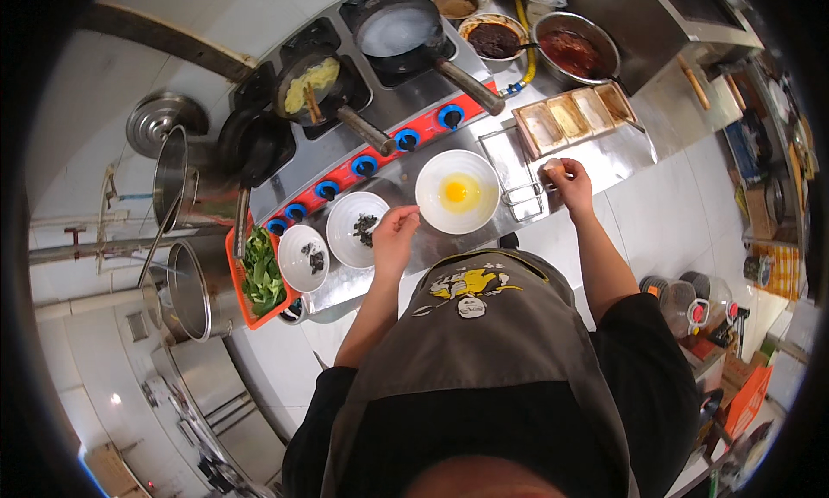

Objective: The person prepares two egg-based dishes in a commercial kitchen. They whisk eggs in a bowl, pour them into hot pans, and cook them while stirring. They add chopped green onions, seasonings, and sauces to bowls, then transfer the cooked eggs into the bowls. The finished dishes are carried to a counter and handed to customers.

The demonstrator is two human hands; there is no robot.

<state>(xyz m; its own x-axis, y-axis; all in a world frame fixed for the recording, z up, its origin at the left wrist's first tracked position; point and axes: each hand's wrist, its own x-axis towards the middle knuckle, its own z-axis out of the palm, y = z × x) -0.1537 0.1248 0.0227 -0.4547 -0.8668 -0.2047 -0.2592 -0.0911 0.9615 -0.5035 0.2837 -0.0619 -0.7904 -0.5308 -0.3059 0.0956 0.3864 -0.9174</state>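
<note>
A white bowl [424, 216] holds a raw egg [456, 191], its yolk whole in the clear white. Beside the bowl's left rim is my left hand [396, 239], fingers curled together and nothing visible in them; whether the fingertips touch the rim I cannot tell. To the right of the bowl, my right hand [573, 186] pinches a piece of eggshell [552, 165] near the counter's front edge. Left of the egg bowl stand a white bowl with dark green bits [343, 229] and a smaller white bowl with dark flakes [295, 258]. My left hand partly covers the middle bowl.
On the stove sit a pan with yellow egg and chopsticks [311, 86] and a pan of cloudy liquid [398, 35], handles towards me. A seasoning box [573, 119], wire rack [511, 174] and sauce bowls [570, 51] are right. An orange basket of greens [262, 278] is left.
</note>
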